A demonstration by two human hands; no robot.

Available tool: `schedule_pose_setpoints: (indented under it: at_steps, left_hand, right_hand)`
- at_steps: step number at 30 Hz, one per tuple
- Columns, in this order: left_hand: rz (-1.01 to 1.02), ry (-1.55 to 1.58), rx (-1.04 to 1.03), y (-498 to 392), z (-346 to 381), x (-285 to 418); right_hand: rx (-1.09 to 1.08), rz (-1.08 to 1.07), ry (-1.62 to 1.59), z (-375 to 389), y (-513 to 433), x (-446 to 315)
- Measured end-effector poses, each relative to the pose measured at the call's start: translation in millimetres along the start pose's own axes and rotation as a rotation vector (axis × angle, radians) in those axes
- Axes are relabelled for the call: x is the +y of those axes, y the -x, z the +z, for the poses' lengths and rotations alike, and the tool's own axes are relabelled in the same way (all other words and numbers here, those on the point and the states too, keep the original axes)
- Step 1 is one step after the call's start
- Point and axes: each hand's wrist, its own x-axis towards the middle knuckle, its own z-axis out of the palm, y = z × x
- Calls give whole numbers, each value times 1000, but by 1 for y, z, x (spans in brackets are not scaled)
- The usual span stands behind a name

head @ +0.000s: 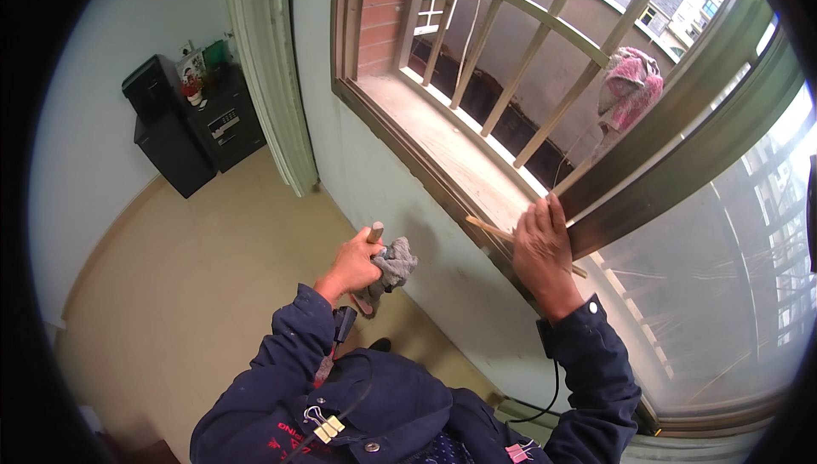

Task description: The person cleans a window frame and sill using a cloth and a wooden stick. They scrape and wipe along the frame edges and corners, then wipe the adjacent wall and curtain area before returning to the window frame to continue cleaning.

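My left hand (355, 264) is closed around a crumpled grey cloth (397, 263) and a handle (375, 232) whose blunt end sticks up past the thumb. Below the cloth shows a brush-like end (364, 304), partly hidden. At the window, my right hand (542, 253) has a thin wooden stick (488, 228) under its palm, with both ends showing. Its fingers lie against the edge of the sliding window sash (613, 225), just above the lower window track (447, 199). A pink-and-white cloth (629, 91) hangs on the security bars beyond.
Metal security bars (501, 81) stand outside the pale sill (440, 135). A light green curtain (268, 75) hangs left of the window. Black cabinets (175, 161) with a small flowerpot (193, 95) stand by the far wall. Beige tiled floor (179, 272) lies to my left.
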Motion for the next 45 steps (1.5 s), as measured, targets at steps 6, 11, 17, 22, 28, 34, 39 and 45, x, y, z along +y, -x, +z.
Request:
schedule_pose_setpoints:
  at_steps: [6, 11, 17, 22, 28, 34, 39, 45]
  left_hand:
    - [18, -36, -2, -9, 7, 1]
    - [14, -87, -2, -14, 11, 2]
    - [-2, -89, -30, -13, 10, 1]
    - [-7, -103, -53, -18, 3, -4]
    - [-22, -48, -51, -21, -10, -18]
    - [1, -73, 30, -36, -23, -42]
    - [85, -129, 111, -59, -66, -60]
    - [11, -186, 214, -84, -143, -46]
  right_hand:
    - [-138, -55, 70, -9, 26, 7]
    - [-167, -70, 60, -12, 41, 13]
    - [-95, -50, 23, -10, 66, 19]
    - [-135, -27, -15, -11, 72, 19]
    - [-199, -11, 82, -18, 69, 15]
    - [-288, 82, 14, -9, 70, -4]
    - [-310, 140, -5, -9, 68, -21]
    - [-123, 339, -648, -11, 42, -54]
